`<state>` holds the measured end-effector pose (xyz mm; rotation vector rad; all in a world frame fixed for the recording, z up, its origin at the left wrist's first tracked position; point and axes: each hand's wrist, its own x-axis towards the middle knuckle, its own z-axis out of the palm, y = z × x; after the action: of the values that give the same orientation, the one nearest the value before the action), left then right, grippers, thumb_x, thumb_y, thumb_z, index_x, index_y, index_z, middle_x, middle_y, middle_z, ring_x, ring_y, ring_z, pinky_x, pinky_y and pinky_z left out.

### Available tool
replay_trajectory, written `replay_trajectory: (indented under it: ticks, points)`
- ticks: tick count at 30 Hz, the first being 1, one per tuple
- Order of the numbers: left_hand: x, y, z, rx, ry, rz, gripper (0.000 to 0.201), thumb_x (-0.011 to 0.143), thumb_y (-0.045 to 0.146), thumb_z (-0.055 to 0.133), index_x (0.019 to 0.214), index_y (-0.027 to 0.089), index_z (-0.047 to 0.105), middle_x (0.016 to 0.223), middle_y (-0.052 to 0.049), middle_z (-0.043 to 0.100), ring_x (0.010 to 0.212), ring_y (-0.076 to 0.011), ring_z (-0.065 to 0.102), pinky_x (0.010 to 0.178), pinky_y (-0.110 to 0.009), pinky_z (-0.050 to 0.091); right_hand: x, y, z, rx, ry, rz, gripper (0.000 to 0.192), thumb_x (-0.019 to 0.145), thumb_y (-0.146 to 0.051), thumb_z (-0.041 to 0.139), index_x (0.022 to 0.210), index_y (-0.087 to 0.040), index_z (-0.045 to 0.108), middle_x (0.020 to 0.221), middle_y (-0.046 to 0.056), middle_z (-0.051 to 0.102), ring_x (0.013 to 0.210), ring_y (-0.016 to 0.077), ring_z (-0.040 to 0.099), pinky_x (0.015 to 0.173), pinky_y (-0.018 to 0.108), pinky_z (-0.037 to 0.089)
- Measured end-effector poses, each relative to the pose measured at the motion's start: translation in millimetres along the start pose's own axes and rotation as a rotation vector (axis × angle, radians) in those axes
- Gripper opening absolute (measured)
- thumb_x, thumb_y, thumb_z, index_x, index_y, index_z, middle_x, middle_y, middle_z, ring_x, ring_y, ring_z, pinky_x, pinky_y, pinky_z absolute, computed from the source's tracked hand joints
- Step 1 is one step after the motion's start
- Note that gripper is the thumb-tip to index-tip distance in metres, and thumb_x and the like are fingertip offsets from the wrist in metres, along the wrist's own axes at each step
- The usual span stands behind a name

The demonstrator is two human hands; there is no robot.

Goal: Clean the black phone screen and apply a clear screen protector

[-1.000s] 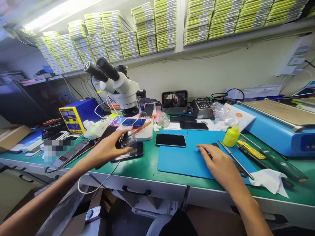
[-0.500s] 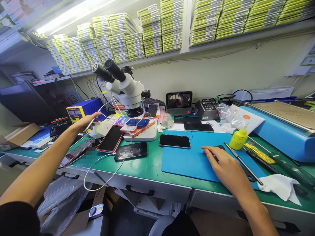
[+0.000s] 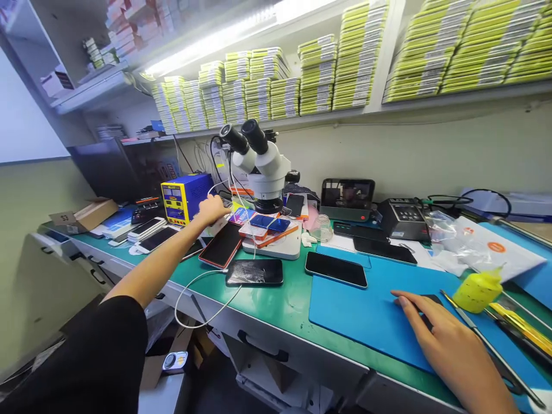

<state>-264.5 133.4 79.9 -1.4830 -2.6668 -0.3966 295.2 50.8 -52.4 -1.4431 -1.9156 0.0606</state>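
My left hand (image 3: 212,210) is by the blue box (image 3: 201,188), its grip I can't tell; my right hand (image 3: 452,339) lies loosely spread near the tabletop's (image 3: 269,307) front edge.

At the desk's (image 3: 295,296) front edge, we could pass between the cabled phone (image 3: 254,272) and blue mat (image 3: 357,313); leftward droops a white cable (image 3: 190,327), rightward our right hand (image 3: 451,333) blocks.

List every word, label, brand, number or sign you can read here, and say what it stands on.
No text reads with certainty.
Yellow packets: label print too small.
Blue-and-yellow box-shaped instrument: panel lettering too small.
Colorful card: lettering blurred.
White sheet: orange marks, unreadable.
Cardboard box: dark mark, too small.
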Motion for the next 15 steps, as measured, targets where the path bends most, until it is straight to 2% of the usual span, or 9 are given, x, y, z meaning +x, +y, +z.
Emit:
replay_trajectory:
  ticks: [4, 8, 12, 15]
  points:
    - [-11.0, 10.7, 13.5, -0.013, -0.037, 0.062, 0.043, 0.103, 0.044, 0.072, 0.137, 0.019, 0.065, 0.138, -0.012, 0.067, 0.119, -0.0283, 0.07, 0.1, -0.05, 0.062, 0.0, 5.6, 2.8, -0.015, -0.009, 0.006, 0.063, 0.095, -0.071, 0.037, 0.107, -0.025, 0.079, 0.11, 0.01, 0.083, 0.099, 0.0385, 0.08, 0.086, 0.054, 0.064]
    - [-23.7, 7.5, 29.0, -0.02, -0.071, 0.086, 0.041, 0.103, 0.044, 0.072, 0.135, 0.019, 0.066, 0.136, -0.011, 0.068, 0.117, -0.0272, 0.071, 0.099, -0.049, 0.062, -1.4, 9.8, 4.9, -0.02, -0.007, -0.016, 0.059, 0.097, -0.068, 0.039, 0.11, -0.025, 0.079, 0.111, 0.01, 0.083, 0.098, 0.0375, 0.079, 0.085, 0.052, 0.065]
    - [-20.7, 0.8, 30.9, -0.012, -0.001, 0.009, 0.044, 0.103, 0.044, 0.072, 0.138, 0.019, 0.064, 0.139, -0.012, 0.067, 0.12, -0.0282, 0.07, 0.101, -0.051, 0.062, -1.9, 12.9, 6.3, -0.025, 0.007, -0.017, 0.056, 0.098, -0.065, 0.04, 0.11, -0.026, 0.078, 0.112, 0.01, 0.083, 0.099, 0.037, 0.08, 0.085, 0.051, 0.065]
    - [-7.1, 7.2, 29.0, -0.022, 0.065, -0.043, 0.045, 0.103, 0.044, 0.072, 0.14, 0.019, 0.063, 0.141, -0.012, 0.066, 0.122, -0.0288, 0.069, 0.102, -0.052, 0.061, -0.2, 13.9, 4.6, -0.021, 0.001, -0.068, 0.054, 0.099, -0.061, 0.04, 0.11, -0.025, 0.079, 0.109, 0.012, 0.083, 0.096, 0.0371, 0.08, 0.086, 0.052, 0.066]
